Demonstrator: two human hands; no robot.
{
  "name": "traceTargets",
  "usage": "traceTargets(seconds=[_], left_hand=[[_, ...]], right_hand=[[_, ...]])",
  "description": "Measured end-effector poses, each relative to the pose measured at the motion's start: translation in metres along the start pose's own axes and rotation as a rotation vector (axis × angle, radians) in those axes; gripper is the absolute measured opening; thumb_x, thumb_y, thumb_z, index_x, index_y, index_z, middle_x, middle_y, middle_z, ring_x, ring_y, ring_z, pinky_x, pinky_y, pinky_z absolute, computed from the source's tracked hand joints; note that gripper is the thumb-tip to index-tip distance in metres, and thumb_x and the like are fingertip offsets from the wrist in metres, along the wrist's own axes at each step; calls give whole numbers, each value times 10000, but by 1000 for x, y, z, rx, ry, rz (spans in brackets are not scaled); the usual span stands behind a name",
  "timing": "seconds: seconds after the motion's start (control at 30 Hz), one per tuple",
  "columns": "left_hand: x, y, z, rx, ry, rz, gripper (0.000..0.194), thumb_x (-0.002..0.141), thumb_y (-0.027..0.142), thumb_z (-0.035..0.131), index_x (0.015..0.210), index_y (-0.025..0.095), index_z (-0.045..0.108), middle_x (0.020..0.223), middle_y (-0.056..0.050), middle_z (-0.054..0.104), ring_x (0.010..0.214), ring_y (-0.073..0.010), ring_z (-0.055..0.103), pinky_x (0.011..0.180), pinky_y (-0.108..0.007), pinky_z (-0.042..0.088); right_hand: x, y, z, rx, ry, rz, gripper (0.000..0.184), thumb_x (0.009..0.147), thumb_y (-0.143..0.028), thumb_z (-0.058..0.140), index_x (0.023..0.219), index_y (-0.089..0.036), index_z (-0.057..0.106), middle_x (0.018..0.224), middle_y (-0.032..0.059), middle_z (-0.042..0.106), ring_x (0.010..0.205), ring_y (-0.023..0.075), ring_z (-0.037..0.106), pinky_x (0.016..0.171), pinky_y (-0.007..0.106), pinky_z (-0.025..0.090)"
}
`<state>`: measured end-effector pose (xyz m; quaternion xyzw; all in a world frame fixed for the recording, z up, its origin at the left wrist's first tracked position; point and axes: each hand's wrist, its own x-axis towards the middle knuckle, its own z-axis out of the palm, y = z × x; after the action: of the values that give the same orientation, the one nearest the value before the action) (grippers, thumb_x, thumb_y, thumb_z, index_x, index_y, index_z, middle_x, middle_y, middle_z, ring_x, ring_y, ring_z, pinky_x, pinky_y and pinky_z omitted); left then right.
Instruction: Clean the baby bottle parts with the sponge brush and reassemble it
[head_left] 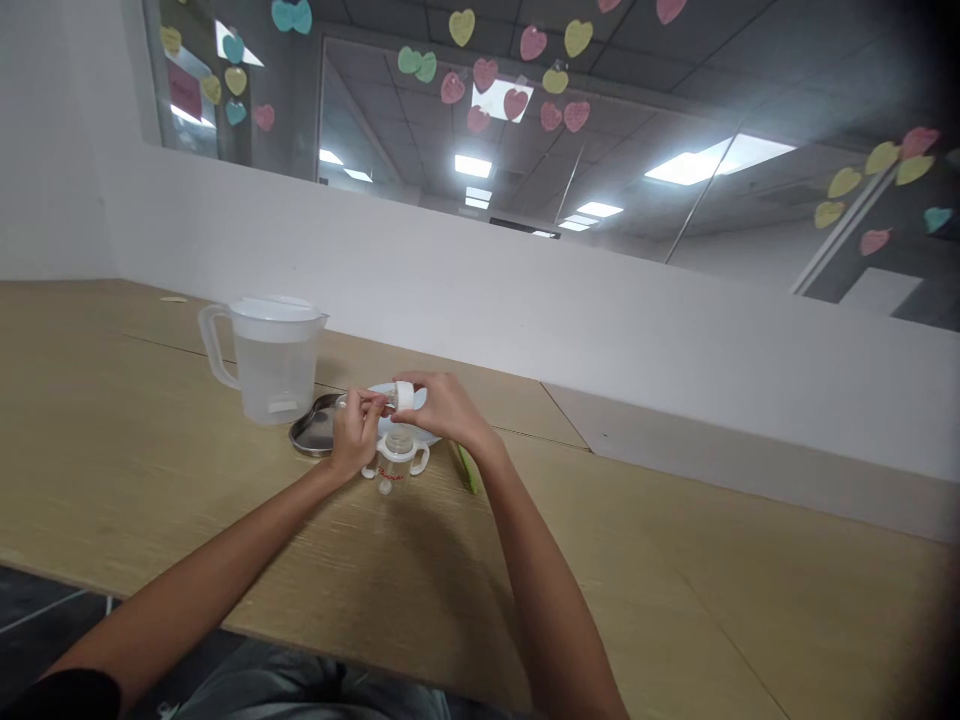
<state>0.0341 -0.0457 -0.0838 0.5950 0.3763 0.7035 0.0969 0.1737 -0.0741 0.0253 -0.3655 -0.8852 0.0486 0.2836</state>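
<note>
Obs.: both hands are raised just above the desk (135, 450), working together on one small item. The left hand (358, 432) is closed in a pinch on a small clear bottle (373, 401). The right hand (442, 410) is closed around a white screw collar (405, 396) at the bottle's end.

Step in hand, as judged: threading or unthreading the collar on the bottle (direction of turn not readable from this single view). The joint between them is what calls for attention now; both hands are occupied there, leaving neither free for the items below.

Directly under the hands stands a two-handled training cup (397, 458), upright, with a red cord (389, 474) and a small white part (385, 487) on the side nearest the person. Just behind the cup, beneath the right hand, lies a pale blue dish (427, 437). Left of the left hand rests a steel tray (311, 430), and beyond it stands a lidded plastic pitcher (274, 360) holding clear liquid. Right of the right hand lies a green strip (469, 470) (identity unclear).
</note>
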Motion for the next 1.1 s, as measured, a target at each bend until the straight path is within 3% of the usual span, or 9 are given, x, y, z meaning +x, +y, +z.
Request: traceTargets(seconds=[0.23, 0.53, 0.77, 1.1], left_hand=[[-2, 5, 0, 34, -30, -10, 294, 848, 485, 423, 833, 193, 449, 681, -24, 679, 601, -150, 651, 526, -240, 460], [-2, -5, 0, 111, -85, 21, 270, 862, 455, 413, 858, 189, 459, 728, -63, 694, 620, -174, 661, 556, -268, 468], [-4, -12, 2, 181, -30, 73, 266, 877, 426, 399, 875, 168, 463, 770, -93, 689, 694, -185, 667, 591, -280, 482], [-4, -12, 0, 164, -46, 109, 241, 882, 421, 388, 867, 184, 430, 743, -96, 704, 706, -208, 676, 588, -303, 474]], right_hand=[[0, 5, -4, -128, 43, 46, 393, 656, -370, 716, 1009, -205, 669, 960, 49, 682, 876, 177, 574, 753, 263, 381], [4, 11, -2, -224, 36, 48, 429, 665, -408, 714, 1051, -228, 661, 891, 50, 690, 824, 171, 553, 801, 289, 340], [4, 15, 4, -274, 76, 23, 467, 630, -378, 744, 1068, -243, 653, 854, 42, 686, 824, 175, 546, 844, 316, 312], [4, 20, 6, -272, 89, 3, 458, 678, -517, 667, 1048, -247, 659, 740, 27, 647, 773, 161, 516, 840, 312, 286]])
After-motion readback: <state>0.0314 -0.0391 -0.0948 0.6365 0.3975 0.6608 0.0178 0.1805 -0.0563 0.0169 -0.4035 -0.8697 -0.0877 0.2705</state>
